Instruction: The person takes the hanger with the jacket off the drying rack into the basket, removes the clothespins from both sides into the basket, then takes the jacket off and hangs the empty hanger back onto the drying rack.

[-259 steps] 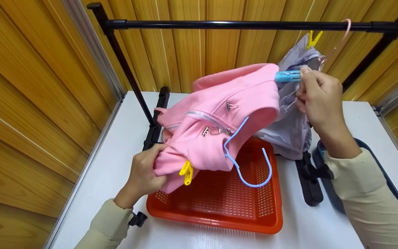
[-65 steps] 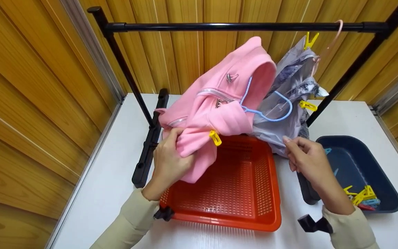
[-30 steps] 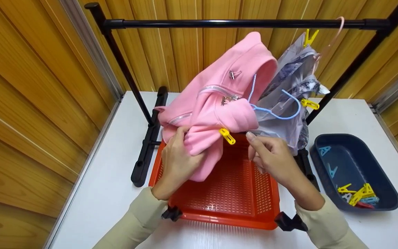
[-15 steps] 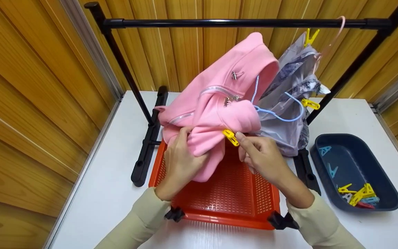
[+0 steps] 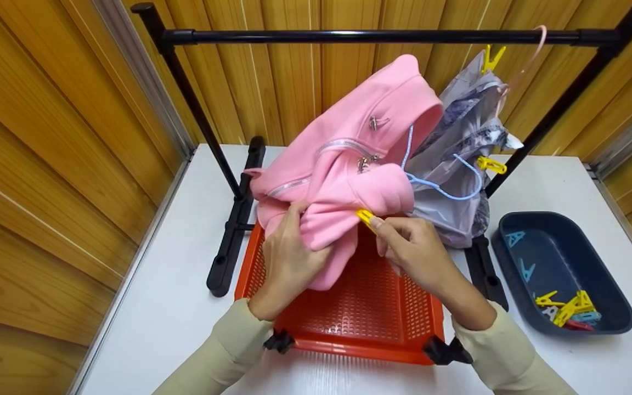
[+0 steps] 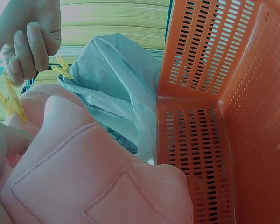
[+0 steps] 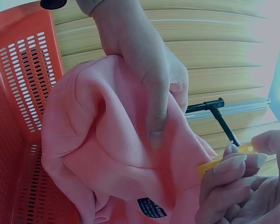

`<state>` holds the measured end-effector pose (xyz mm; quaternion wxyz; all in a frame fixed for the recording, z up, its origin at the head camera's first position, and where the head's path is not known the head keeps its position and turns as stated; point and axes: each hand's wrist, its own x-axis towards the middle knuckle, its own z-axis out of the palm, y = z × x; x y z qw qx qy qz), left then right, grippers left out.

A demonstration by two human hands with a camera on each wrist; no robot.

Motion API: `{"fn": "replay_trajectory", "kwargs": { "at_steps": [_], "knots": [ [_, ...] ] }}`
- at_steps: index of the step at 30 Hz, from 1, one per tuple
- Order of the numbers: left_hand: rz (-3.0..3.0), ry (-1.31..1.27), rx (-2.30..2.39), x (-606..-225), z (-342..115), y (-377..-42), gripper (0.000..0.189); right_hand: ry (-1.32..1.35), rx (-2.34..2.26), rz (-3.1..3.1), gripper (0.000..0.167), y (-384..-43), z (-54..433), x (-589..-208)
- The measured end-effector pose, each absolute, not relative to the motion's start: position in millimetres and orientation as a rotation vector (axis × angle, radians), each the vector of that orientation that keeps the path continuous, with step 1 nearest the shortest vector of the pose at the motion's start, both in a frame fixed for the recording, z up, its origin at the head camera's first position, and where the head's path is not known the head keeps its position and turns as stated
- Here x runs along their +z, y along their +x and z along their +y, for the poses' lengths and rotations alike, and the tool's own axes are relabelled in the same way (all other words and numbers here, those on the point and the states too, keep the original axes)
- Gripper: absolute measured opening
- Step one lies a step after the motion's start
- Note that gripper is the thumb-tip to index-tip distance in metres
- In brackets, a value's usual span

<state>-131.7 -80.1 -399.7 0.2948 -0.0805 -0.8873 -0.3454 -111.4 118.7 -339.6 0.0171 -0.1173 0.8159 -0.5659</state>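
Note:
In the head view a pink zip hoodie (image 5: 338, 148) is bunched above a red basket (image 5: 360, 349), with the hook of a blue hanger (image 5: 450, 195) sticking out of its neck opening. My left hand (image 5: 289, 258) grips the hoodie's cloth. A yellow clothespin (image 5: 364, 215) is on a fold of the hoodie just right of that hand. Thumb and fingers of my right hand (image 5: 417, 249) pinch the clothespin's outer end. The right wrist view shows the clothespin (image 7: 219, 162) against the pink cloth, and the left hand (image 7: 151, 79) holding the fabric.
Behind stands a black rack, its bar (image 5: 376, 37) running across. A grey garment (image 5: 453, 216) hangs at its right on a pink hanger (image 5: 530, 63), with yellow clothespins on it. On the right, a dark blue tub (image 5: 554, 249) holds several clothespins.
The blue clothespin held at the hood earlier is gone from there. My right hand has since come left from beside the grey garment and taken hold of the yellow clothespin on the hoodie.

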Motion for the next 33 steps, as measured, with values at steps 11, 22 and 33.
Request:
{"fn": "replay_trajectory", "kwargs": {
  "at_steps": [11,22,33],
  "knots": [
    [-2.363,-0.193,-0.939,-399,-81,-132,0.058,-0.347,-2.043,2.067,0.036,-111,122,-340],
    [-2.367,-0.179,-0.947,-399,-82,-132,0.060,-0.410,-2.071,2.024,0.033,-110,126,-343],
    [-2.372,-0.173,-0.985,-398,-82,-134,0.058,-0.566,-2.032,2.075,0.034,-107,131,-345]
  ]
}}
